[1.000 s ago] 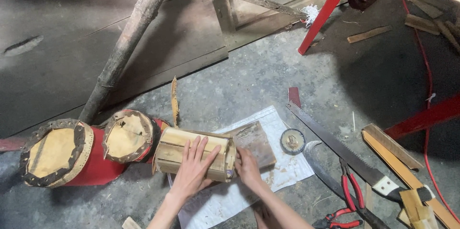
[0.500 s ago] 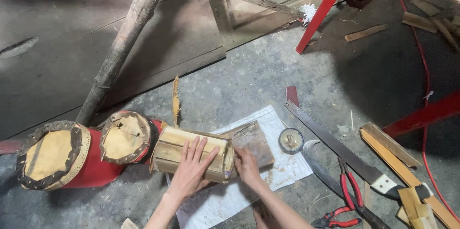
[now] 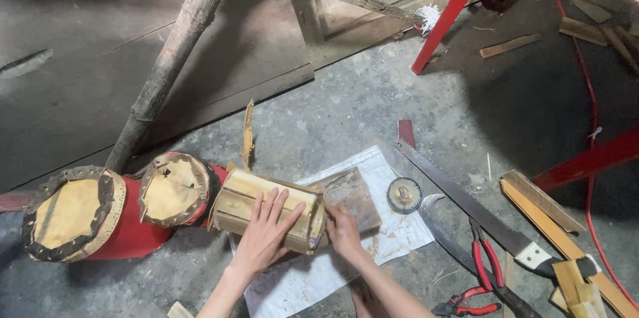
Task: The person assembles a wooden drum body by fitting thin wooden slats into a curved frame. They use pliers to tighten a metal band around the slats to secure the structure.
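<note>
The left hand lies flat on top of a bamboo cylinder, fingers spread and pressing down, not curled round it; the right hand sits at the cylinder's right end, fingers bent against it and against a dark wooden block just behind, though whether it truly grips either I cannot tell; the cylinder lies on its side on a white sheet spread over the concrete floor, near the middle of the scene; its left end touches a red drum lying on its side, which has two tan skin-covered faces turned up, the larger at far left; a thin bamboo splinter stands upright just beyond the cylinder; to the right on the sheet's edge rests a small round tin; right of that a handsaw lies slantwise, blade pointing far-left, with a curved knife beside it and red-handled pliers nearer; wooden slats lie at the right; a rough log leans across the far left; a red metal leg slants at the far right.
</note>
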